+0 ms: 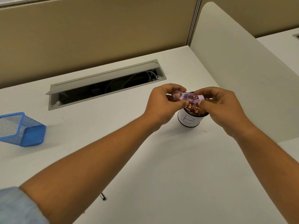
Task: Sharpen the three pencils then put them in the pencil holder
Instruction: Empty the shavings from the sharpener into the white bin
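Both hands hold a small purple sharpener [186, 97] with a clear shavings chamber, sideways above a white cup [190, 120] marked "B". My left hand [163, 104] grips the clear chamber end, which has shavings inside. My right hand [221, 107] pinches the purple cap end. The cup is full of brown pencil shavings [196, 109]. A blue mesh pencil holder [19, 129] stands at the far left of the desk, leaning in this wide view. Its inside shows no pencils. A dark pencil end [103, 196] peeks out from under my left forearm.
A grey cable hatch [103, 84] stands open in the white desk [161, 167] behind the hands, with cables inside. A white divider panel [242, 70] rises along the right side. A beige partition wall [97, 38] closes the back. Tiny shaving specks lie near the cup.
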Motion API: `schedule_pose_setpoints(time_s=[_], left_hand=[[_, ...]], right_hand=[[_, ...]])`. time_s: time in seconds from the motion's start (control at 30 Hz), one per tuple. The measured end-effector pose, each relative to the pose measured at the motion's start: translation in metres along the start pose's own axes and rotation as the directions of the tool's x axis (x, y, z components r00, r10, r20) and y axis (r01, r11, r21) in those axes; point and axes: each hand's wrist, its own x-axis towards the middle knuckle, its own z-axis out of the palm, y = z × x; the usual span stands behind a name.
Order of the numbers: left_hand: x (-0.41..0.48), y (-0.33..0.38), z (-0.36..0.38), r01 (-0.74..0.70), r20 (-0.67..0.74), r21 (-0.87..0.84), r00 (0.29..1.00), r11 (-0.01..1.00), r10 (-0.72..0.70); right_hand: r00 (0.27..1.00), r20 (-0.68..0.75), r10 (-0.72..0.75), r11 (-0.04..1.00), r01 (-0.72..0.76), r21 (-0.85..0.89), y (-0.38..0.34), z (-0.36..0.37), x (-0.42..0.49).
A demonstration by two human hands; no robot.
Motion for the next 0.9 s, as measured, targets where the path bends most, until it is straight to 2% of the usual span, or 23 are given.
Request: schedule_pose_setpoints(time_s=[0.1,0.2,0.3,0.43,0.73,0.9], left_hand=[[0.001,0.003,0.004,-0.051,-0.004,0.020,0.999,0.998,0.051],[0.004,0.005,0.009,-0.128,-0.022,0.104,0.991,0.986,0.131],[0.004,0.005,0.013,-0.203,0.019,0.221,0.979,0.954,0.204],[0.004,0.003,0.015,-0.236,0.045,0.276,0.971,0.932,0.233],[0.001,-0.006,0.012,-0.201,0.008,0.284,0.978,0.937,0.208],[-0.004,-0.007,0.007,-0.163,-0.017,0.246,0.985,0.956,0.172]], right_hand=[[0.998,-0.035,-0.055,0.987,0.049,-0.151,0.002,0.000,-0.001],[0.984,-0.070,-0.163,0.916,0.124,-0.380,0.001,0.002,-0.004],[0.971,-0.077,-0.227,0.851,0.159,-0.501,0.003,0.003,-0.005],[0.952,-0.129,-0.276,0.841,0.175,-0.512,0.003,0.001,-0.004],[0.968,-0.118,-0.220,0.853,0.132,-0.505,0.013,-0.002,-0.006],[0.959,-0.203,-0.200,0.938,0.127,-0.323,0.003,0.002,-0.010]])
